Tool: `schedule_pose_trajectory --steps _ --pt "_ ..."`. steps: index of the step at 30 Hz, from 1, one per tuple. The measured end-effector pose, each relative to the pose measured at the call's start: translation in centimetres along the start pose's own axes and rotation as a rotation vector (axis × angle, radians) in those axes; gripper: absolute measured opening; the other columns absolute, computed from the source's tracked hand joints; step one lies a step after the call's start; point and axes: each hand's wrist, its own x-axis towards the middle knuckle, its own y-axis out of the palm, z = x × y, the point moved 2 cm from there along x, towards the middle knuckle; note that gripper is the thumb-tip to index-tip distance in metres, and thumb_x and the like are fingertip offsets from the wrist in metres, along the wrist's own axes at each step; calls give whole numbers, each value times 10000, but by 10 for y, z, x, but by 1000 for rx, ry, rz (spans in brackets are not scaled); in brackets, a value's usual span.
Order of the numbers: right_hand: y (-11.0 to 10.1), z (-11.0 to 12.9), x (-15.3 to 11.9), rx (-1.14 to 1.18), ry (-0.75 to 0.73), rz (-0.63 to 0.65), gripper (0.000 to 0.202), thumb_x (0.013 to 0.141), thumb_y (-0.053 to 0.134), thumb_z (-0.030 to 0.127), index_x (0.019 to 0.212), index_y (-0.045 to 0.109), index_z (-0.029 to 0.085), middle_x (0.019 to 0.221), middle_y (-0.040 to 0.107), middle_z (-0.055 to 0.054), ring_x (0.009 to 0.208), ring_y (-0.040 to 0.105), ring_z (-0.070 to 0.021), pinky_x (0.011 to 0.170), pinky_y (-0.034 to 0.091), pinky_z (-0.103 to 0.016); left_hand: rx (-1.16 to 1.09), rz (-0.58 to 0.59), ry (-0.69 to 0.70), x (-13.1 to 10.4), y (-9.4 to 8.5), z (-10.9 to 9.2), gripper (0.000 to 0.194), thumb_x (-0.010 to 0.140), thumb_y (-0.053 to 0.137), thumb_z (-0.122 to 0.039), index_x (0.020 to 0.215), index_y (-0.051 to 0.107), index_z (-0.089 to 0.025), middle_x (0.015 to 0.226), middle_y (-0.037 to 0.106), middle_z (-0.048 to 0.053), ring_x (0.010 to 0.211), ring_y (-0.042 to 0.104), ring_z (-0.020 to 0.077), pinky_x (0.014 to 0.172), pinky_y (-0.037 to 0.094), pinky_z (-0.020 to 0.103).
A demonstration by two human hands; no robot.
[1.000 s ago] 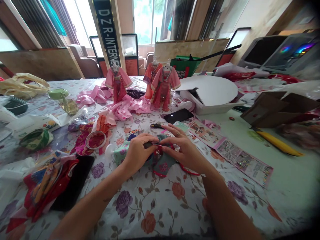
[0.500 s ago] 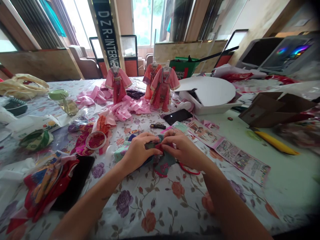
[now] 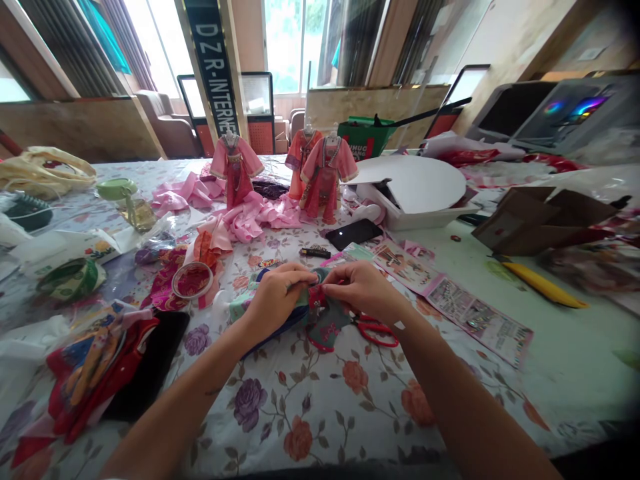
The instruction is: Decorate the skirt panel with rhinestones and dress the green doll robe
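Both hands meet over a small grey-green doll garment (image 3: pixel 327 328) with red trim and a pink-red motif. My left hand (image 3: pixel 280 297) is closed in a pinch on the garment's upper left part, its fingertips partly hidden. At the other side, my right hand (image 3: pixel 363 287) pinches the end of a red band (image 3: pixel 317 297) across the garment's top. Red-handled scissors (image 3: pixel 379 331) lie just under the right wrist. Beside the left hand are a pale green patterned cloth (image 3: pixel 243 305) and something dark blue, mostly covered by the hand.
Dressed doll forms (image 3: pixel 237 170) stand at the back among pink fabric strips (image 3: pixel 250 217). A phone (image 3: pixel 353 232), a printed leaflet (image 3: pixel 453 303) and a yellow tool (image 3: pixel 545 283) lie to the right. Leftward are a tape roll (image 3: pixel 192 280), a green tape roll (image 3: pixel 73 280) and a black tablet (image 3: pixel 150 367).
My right hand has shifted slightly and its fingers have drawn closer together. More of the red band and of the scissors shows. The left hand has stayed nearly in place.
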Motion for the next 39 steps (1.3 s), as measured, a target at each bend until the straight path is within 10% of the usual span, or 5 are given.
schedule_pose_trajectory --steps 39 --pt "9 -10 6 560 79 128 340 630 683 196 840 416 206 470 550 96 346 558 -110 270 399 -146 227 -38 338 -4 0 3 224 888 481 -157 871 702 -195 783 729 53 725 656 157 698 506 272"
